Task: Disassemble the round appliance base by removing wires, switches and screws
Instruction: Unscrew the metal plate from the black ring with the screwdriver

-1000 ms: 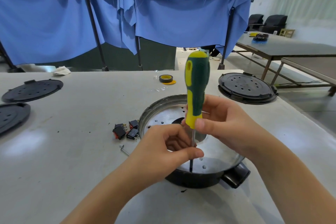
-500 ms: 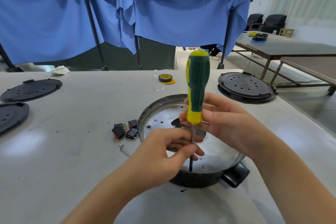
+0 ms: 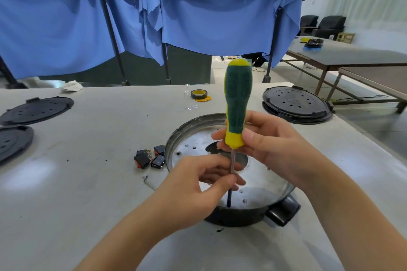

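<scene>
The round appliance base (image 3: 259,174) lies in front of me on the grey table, its metal plate dotted with holes above a black plastic body. A green and yellow screwdriver (image 3: 237,103) stands upright with its tip down at the plate's near edge. My right hand (image 3: 268,145) grips the yellow lower end of the handle. My left hand (image 3: 198,185) pinches the metal shaft between thumb and fingers. Three removed rocker switches (image 3: 149,157) lie just left of the base. A loose screw (image 3: 148,182) lies near them.
A black perforated lid (image 3: 296,104) sits at the back right, two more (image 3: 37,110) (image 3: 13,141) at the left. A tape roll (image 3: 199,94) and a white rag (image 3: 71,86) lie near the far edge. Blue cloth hangs behind; other tables stand at right.
My right hand's fingers have shifted around the lower handle, and the screwdriver has turned slightly. The left hand stays on the shaft. The base has not moved.
</scene>
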`<state>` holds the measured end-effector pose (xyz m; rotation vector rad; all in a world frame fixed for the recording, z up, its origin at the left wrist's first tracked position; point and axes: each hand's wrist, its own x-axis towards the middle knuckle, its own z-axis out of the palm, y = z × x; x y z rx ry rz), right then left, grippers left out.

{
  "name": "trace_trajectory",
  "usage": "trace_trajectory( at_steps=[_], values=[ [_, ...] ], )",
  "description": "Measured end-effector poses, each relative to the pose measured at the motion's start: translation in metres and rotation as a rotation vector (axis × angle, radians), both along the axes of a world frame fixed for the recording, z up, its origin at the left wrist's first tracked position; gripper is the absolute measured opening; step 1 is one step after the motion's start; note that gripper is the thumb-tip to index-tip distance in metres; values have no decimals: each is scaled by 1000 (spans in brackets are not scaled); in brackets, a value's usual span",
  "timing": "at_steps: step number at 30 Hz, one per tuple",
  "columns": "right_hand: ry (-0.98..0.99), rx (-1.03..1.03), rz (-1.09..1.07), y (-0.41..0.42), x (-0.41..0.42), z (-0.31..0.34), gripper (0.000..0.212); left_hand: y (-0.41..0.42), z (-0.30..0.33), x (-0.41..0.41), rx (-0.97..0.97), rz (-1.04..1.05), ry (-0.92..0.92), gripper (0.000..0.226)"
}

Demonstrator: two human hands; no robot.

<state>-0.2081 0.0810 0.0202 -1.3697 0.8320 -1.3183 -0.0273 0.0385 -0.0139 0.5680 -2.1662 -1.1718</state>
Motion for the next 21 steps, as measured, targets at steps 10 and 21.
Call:
trace_trajectory(
  at_steps=[10,21],
  values=[
    [138,-26,-109,0,1,0,42,1,-1,-4,0,101,32,10],
    [145,-5,-10,0,0,0,24,-1,1,-1,14,61,17,13]
  ],
)
